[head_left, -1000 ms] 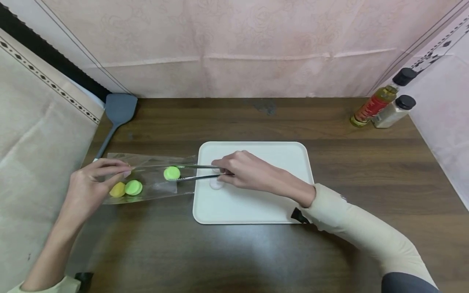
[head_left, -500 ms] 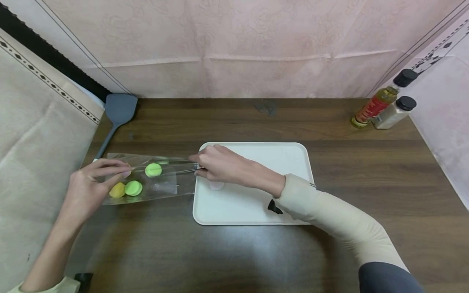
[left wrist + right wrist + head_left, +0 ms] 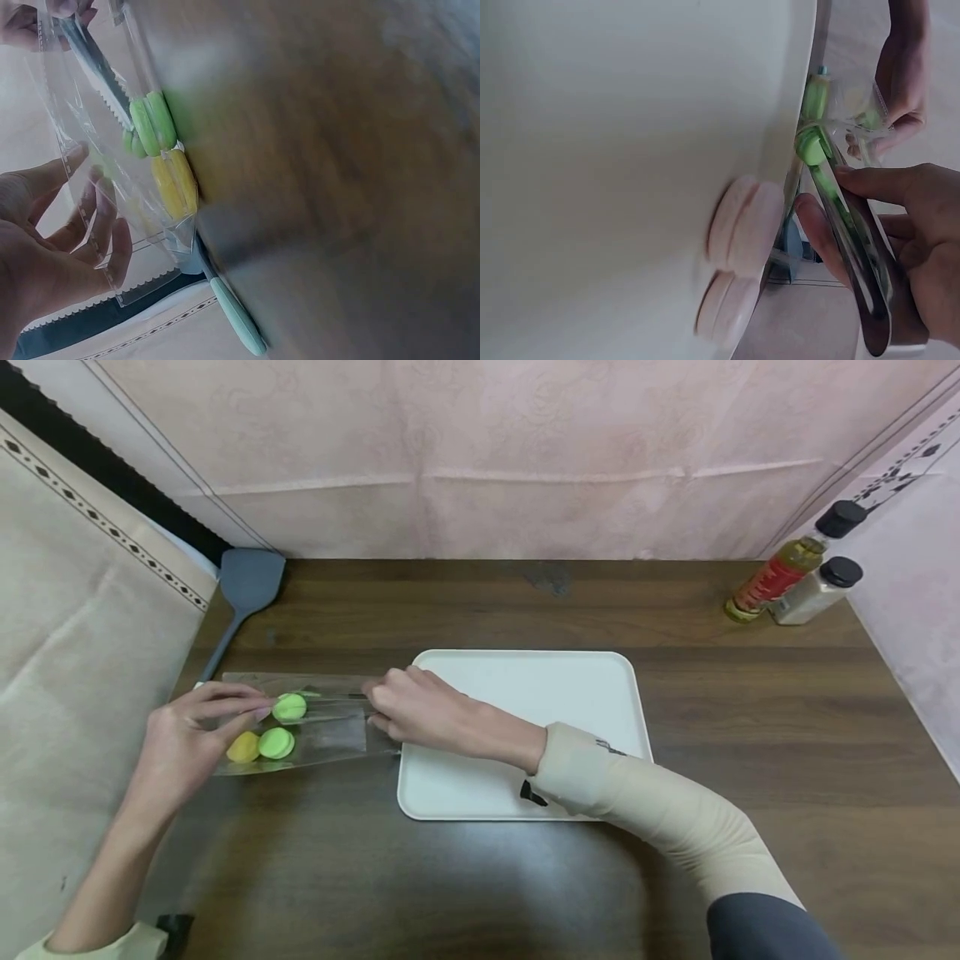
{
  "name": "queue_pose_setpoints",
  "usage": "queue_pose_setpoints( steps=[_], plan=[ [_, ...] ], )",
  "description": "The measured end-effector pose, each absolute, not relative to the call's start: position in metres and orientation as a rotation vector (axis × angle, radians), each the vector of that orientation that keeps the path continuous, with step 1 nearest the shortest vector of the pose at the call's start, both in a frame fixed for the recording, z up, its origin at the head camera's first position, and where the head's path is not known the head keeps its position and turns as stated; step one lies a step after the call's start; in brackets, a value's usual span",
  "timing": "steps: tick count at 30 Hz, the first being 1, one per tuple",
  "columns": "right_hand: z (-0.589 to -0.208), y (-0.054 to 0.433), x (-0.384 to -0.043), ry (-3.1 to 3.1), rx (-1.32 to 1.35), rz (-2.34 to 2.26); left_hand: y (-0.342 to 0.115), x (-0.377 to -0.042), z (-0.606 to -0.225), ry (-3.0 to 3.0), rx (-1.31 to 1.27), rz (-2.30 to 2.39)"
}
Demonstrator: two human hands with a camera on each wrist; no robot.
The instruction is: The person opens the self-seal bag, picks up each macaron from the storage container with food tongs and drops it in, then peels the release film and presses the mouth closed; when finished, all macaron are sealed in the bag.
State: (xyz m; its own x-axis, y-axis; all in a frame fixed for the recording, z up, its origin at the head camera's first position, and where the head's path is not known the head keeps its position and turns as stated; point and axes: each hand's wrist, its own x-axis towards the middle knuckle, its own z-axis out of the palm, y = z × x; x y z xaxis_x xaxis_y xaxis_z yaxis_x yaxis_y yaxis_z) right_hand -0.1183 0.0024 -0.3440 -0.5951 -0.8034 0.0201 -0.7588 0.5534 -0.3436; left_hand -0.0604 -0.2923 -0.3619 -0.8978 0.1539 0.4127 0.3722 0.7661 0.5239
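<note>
My left hand [image 3: 183, 731] pinches the upper edge of a clear plastic bag [image 3: 330, 753] lying at the left of the table. In the bag are a yellow macaron [image 3: 243, 747] and a green macaron [image 3: 277, 743]. A second green macaron [image 3: 289, 707] is at the tips of metal tongs [image 3: 874, 330], inside the bag close to my left fingertips. My right hand [image 3: 431, 708] grips the tongs at the bag's mouth, over the tray's left edge. Two pale pink macarons [image 3: 746, 229] rest on the white tray [image 3: 540, 681]; in the head view my right hand hides them.
A grey-blue spatula [image 3: 251, 581] lies at the back left, its handle running behind the left hand. At the back right stand an oil bottle [image 3: 768, 583] with a red label and a black-capped jar [image 3: 813, 597]. Cloth walls border the wooden table.
My right hand has moved left with the tongs, carrying the green macaron deeper into the bag, above the other macarons. My left hand keeps its hold on the bag's edge.
</note>
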Motion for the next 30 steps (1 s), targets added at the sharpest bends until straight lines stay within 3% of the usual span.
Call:
queue_pose_setpoints(
  steps=[30],
  plan=[
    [-0.339,-0.005,-0.111,2.686,-1.246,-0.417,-0.294,-0.059,-0.364,-2.630,-0.354,-0.886]
  ],
)
